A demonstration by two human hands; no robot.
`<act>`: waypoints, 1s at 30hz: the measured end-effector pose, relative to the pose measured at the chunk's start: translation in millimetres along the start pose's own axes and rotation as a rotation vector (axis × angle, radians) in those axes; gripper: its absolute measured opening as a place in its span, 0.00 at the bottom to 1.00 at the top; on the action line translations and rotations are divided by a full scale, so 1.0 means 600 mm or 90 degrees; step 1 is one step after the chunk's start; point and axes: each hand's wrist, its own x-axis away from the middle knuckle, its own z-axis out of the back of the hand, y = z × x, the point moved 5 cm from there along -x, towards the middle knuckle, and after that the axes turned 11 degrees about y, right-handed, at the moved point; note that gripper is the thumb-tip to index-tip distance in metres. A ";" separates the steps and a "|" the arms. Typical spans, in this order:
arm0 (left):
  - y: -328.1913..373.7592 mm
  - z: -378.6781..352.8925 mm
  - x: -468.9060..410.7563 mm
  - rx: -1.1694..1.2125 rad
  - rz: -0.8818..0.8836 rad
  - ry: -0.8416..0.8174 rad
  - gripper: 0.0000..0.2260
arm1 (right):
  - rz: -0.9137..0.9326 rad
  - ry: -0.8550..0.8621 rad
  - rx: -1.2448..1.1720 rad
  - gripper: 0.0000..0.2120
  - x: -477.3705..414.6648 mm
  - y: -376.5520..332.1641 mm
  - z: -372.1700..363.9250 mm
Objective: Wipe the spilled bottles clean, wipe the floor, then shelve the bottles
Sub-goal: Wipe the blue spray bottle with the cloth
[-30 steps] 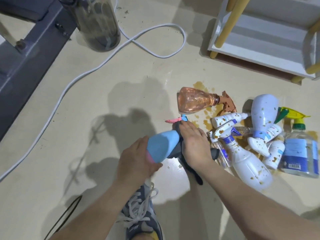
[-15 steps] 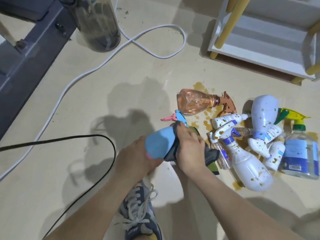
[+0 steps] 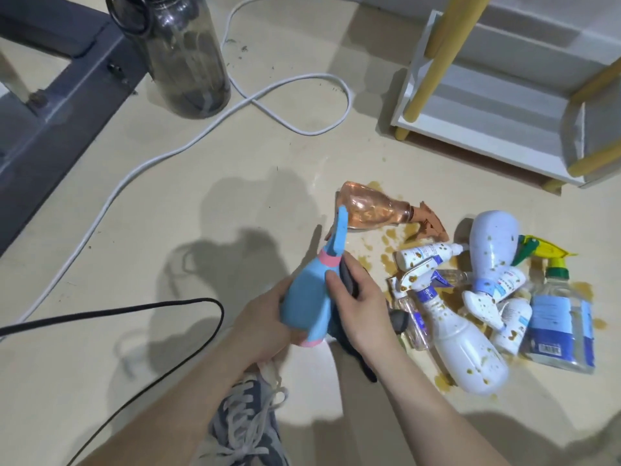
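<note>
Head view: sneaker (image 3: 245, 422) at bottom edge. Just above it, left hand (image 3: 265, 317) wraps the base of the blue spray bottle (image 3: 309, 297), held off the floor (image 3: 201, 213), nozzle pointing away. Right hand (image 3: 359, 307) curls round a dark cloth (image 3: 363, 361), pressing it to the bottle's right side, thumb on the blue body. Just right of the hands, spattered bottles lie piled: white spray bottle (image 3: 467, 351), clear labelled bottle (image 3: 557, 317), pink clear bottle (image 3: 373, 210) farther back, brown spill (image 3: 389, 260) among them. Black cable (image 3: 134, 311) at left. Farther: white cable (image 3: 168, 156), smoky water bottle (image 3: 188, 58), white shelf (image 3: 487, 126) top right.

Head view, steeply downward (close overhead)
</note>
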 end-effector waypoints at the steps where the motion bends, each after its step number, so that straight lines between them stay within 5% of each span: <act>1: 0.009 0.006 0.002 -0.058 -0.031 0.023 0.35 | 0.032 -0.007 0.017 0.16 0.007 0.002 -0.004; 5: 0.036 0.020 -0.011 -0.239 -0.140 0.092 0.32 | 0.132 0.030 0.184 0.26 0.014 0.006 -0.004; 10: 0.104 0.094 -0.003 0.153 0.008 0.119 0.13 | 0.222 0.056 0.341 0.27 0.025 -0.016 -0.030; 13: 0.135 0.116 0.017 0.004 -0.104 0.161 0.12 | 0.254 0.049 0.450 0.31 0.030 -0.026 -0.072; 15: 0.121 0.124 0.018 -0.108 -0.117 0.268 0.09 | 0.245 0.018 0.437 0.29 0.018 -0.035 -0.083; 19: 0.081 0.149 0.006 0.015 -0.067 0.412 0.13 | 0.302 0.036 0.166 0.08 0.024 -0.098 -0.070; 26: 0.049 0.164 -0.010 0.080 -0.001 0.459 0.19 | 0.448 -0.030 0.357 0.22 0.040 -0.037 -0.164; 30: 0.026 0.164 0.001 0.106 0.008 0.482 0.15 | 0.090 0.105 0.358 0.19 -0.013 0.037 -0.061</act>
